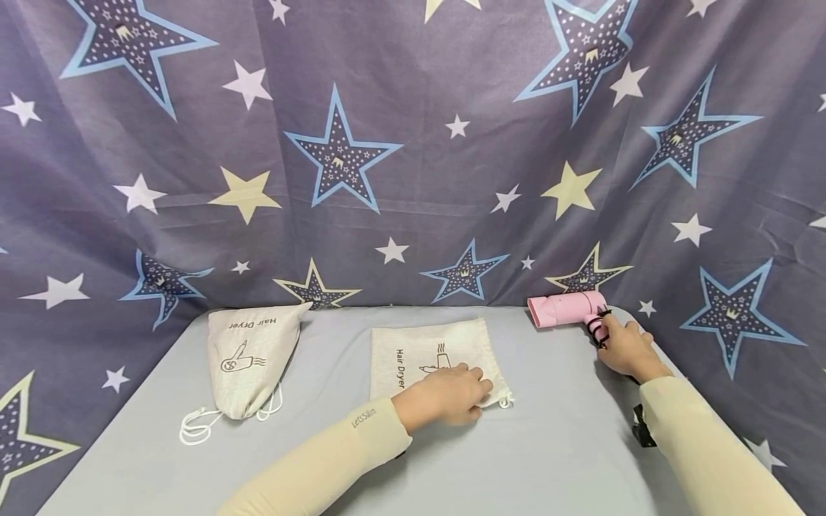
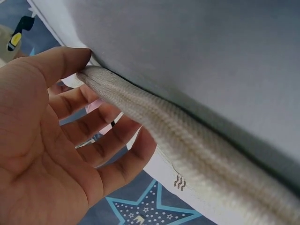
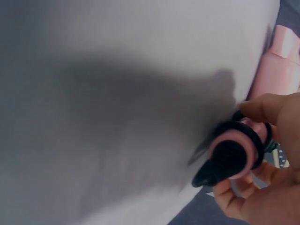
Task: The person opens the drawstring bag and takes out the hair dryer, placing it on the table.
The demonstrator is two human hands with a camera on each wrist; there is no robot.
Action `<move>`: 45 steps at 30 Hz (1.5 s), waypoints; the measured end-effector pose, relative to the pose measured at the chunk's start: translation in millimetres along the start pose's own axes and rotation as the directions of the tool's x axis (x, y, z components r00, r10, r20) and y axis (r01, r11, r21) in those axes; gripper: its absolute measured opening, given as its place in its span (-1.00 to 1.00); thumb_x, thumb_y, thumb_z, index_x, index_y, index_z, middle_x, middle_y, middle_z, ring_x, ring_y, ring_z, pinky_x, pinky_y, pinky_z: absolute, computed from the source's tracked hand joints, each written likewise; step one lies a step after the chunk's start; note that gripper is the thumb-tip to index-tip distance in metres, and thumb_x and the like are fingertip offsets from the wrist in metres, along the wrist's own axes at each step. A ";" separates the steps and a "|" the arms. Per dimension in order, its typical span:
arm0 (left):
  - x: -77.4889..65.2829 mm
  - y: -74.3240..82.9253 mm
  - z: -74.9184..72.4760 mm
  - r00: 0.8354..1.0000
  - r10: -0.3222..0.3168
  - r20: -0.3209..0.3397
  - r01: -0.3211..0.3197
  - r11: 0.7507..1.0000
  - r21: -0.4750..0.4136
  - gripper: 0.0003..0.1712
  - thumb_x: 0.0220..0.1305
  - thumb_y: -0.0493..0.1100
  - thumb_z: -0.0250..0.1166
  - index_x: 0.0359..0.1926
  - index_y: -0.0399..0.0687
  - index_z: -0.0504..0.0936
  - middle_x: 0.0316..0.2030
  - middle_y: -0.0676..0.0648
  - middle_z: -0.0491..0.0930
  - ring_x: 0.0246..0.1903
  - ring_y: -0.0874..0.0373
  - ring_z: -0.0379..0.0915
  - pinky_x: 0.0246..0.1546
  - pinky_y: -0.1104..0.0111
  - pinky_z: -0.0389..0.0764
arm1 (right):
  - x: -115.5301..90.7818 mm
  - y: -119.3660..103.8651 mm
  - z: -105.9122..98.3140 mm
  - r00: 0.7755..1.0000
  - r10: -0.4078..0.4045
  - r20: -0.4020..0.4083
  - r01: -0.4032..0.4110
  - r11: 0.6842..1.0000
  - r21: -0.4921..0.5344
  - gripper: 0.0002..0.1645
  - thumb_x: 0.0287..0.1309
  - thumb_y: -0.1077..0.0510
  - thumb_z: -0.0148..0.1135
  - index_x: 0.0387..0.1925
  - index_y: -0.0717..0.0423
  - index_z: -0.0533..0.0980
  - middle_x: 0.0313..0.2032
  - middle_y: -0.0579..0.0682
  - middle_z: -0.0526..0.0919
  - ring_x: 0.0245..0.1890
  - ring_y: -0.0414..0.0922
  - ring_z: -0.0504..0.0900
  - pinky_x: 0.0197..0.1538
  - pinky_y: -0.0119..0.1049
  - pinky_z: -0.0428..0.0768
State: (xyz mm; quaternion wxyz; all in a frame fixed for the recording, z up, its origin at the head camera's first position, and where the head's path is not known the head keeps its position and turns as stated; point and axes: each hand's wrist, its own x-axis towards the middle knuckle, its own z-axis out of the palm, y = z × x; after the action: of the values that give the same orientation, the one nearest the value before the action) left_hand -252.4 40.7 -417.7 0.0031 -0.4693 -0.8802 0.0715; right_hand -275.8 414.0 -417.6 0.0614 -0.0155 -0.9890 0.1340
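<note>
A pink hair dryer (image 1: 561, 309) lies at the far right of the table, its nozzle pointing left. My right hand (image 1: 629, 349) grips its handle, which has a black cord (image 3: 255, 143) wound round it. In the right wrist view the black handle end (image 3: 227, 159) faces the camera. A cream drawstring bag (image 1: 403, 347) printed "Hair Dryer" lies flat in the middle. Over its near right part is my left hand (image 1: 452, 394), fingers loosely bent. In the left wrist view the fingers touch the bag's upper side, with the thumb by its edge (image 2: 154, 112).
Another cream drawstring bag (image 1: 254, 358) lies at the left, looking fuller, with white cords (image 1: 196, 426) trailing from it. Both rest on a grey-covered table (image 1: 516, 459). A star-patterned curtain (image 1: 413, 229) hangs behind the table and along its sides.
</note>
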 end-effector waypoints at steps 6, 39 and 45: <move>1.3 -1.1 0.4 1.000 -0.001 -0.010 0.001 1.000 -0.015 -0.75 0.31 0.02 0.33 -0.04 0.12 0.56 -0.23 0.07 0.51 -0.28 0.16 0.45 -0.25 0.35 0.55 | -2.4 -5.0 -8.0 0.999 0.007 0.041 -0.007 1.000 -0.011 -0.49 0.09 0.16 0.20 0.05 0.23 0.30 -0.24 0.37 0.39 -0.19 0.48 0.38 -0.14 0.28 0.37; -3.2 6.7 -3.7 0.999 -0.003 -0.036 0.001 0.999 -0.048 -0.67 0.37 -0.11 0.25 0.13 0.06 0.55 -0.10 0.01 0.59 -0.16 0.10 0.57 -0.14 0.28 0.63 | -6.9 -87.4 5.0 0.998 0.051 -0.038 -0.053 0.997 -0.054 -0.41 0.22 -0.02 0.17 0.14 0.29 0.39 0.12 0.61 0.33 0.08 0.64 0.29 -0.04 0.54 0.36; -3.4 7.4 -3.7 0.999 0.022 -0.044 -0.023 0.999 -0.039 -0.67 0.36 -0.12 0.25 0.13 0.06 0.55 -0.11 0.01 0.59 -0.17 0.10 0.57 -0.13 0.29 0.62 | -0.2 -102.0 11.0 0.997 -0.044 -0.059 0.041 0.998 -0.051 -0.40 0.27 -0.07 0.21 0.17 0.26 0.41 0.06 0.56 0.41 0.06 0.59 0.36 -0.05 0.49 0.41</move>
State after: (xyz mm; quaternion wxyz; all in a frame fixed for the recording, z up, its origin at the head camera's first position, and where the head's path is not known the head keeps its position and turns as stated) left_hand -244.1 42.4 -414.8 0.0120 -0.4805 -0.8758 0.0442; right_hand -278.5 312.9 -400.9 0.0935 0.0002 -0.9898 0.1076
